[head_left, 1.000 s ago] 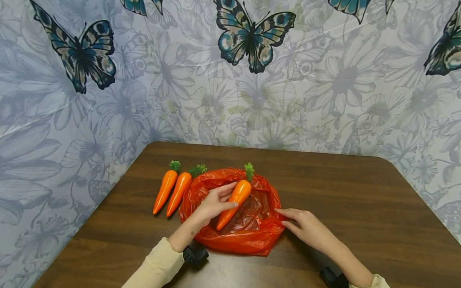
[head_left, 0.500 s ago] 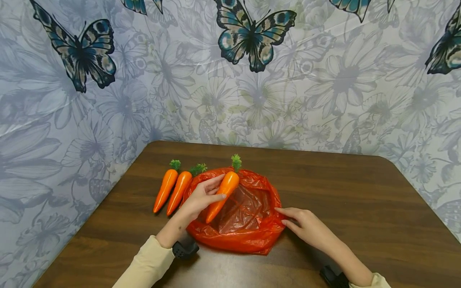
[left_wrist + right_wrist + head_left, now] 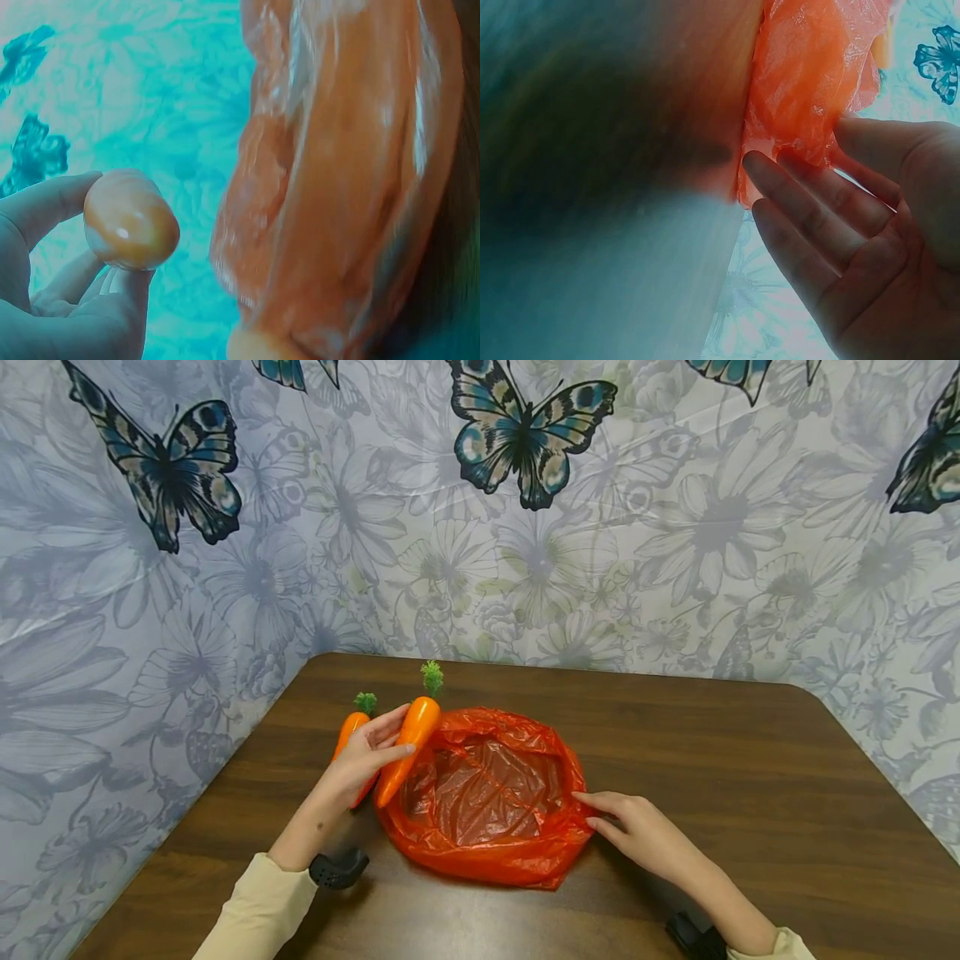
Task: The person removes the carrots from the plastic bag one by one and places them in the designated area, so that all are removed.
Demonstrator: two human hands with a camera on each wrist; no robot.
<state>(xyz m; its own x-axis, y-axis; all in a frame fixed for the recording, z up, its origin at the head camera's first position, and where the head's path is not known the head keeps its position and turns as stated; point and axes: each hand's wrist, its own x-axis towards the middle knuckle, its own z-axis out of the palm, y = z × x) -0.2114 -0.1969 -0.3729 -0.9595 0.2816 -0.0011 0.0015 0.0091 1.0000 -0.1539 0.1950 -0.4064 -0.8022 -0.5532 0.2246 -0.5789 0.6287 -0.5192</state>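
Observation:
My left hand (image 3: 358, 768) holds an orange toy carrot (image 3: 417, 722) with a green top between thumb and fingers, over the left rim of a red plastic bag (image 3: 495, 785). The left wrist view has the carrot (image 3: 131, 225) end-on, apart from the bag (image 3: 345, 150). At the bag's right rim, my right hand (image 3: 645, 831) pinches the plastic between thumb and forefinger, and in the right wrist view its other fingers (image 3: 802, 210) are extended. Behind the left hand a second carrot (image 3: 352, 727) lies on the table; a third (image 3: 365, 789) is mostly hidden there.
The bag's mouth gapes upward, and only crumpled plastic shows inside. A brown wooden table (image 3: 712, 735) bears everything. Behind it hangs a cloth (image 3: 562, 585) printed with flowers and butterflies. Both wrists wear a black device (image 3: 339, 868).
My left hand has carried the carrot leftward from above the bag's opening to its left rim, covering part of the carrots on the table. My right hand has stayed at the bag's right edge.

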